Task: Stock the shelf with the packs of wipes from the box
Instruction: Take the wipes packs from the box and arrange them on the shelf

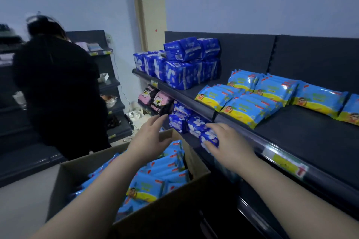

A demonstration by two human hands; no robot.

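Observation:
A brown cardboard box (182, 194) stands below me, filled with several blue and yellow packs of wipes (147, 190). More of the same packs (244, 103) lie in rows on the dark top shelf (303, 141) to the right. My left hand (149, 137) hovers over the far end of the box, fingers spread, holding nothing. My right hand (227, 143) is out beside the shelf's front edge, also empty with fingers apart, in front of dark blue flowered packs on the lower shelf.
Dark blue packs (184, 64) are stacked at the left end of the top shelf. Pink and black packs (157, 101) sit on the shelf below. A person in black (58, 91) stands at the left, facing another dark shelf unit (108, 83).

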